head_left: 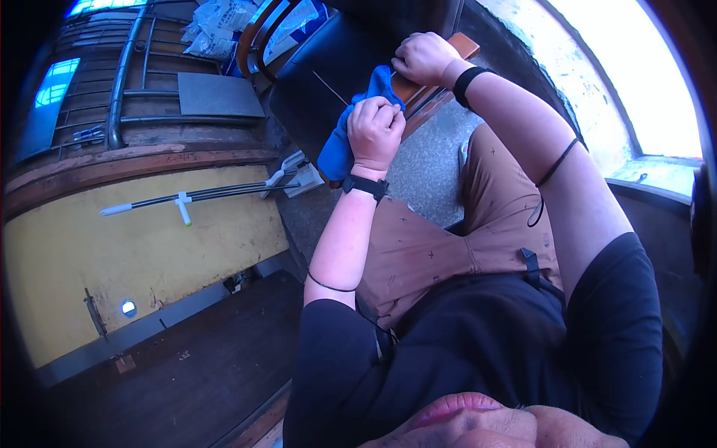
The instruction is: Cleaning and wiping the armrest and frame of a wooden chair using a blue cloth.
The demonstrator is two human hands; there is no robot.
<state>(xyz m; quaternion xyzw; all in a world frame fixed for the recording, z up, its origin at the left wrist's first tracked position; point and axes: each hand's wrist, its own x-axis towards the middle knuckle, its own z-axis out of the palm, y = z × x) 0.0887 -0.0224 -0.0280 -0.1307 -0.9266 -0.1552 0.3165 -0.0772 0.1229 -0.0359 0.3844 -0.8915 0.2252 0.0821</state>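
A blue cloth [337, 145] lies over the dark seat and wooden edge in front of me, one end bunched up. My left hand [376, 133] is closed on the cloth, fingers curled and thumb pressed in. A thin straight rod [329, 86] sticks out on the cloth's far left side; where it goes under the cloth is hidden. Just beyond, my right hand [426, 60] is closed beside the cloth's raised end, above the brown wooden armrest [464, 46]. Something thin shows at its fingertips, too small to name.
A dark padded chair [302, 97] stands ahead. To the left are a yellow board [149, 246], a long-handled tool with white ends [209, 193] and metal rails [187, 119]. Plastic bags [220, 26] lie at the back. A bright window [635, 75] is at right.
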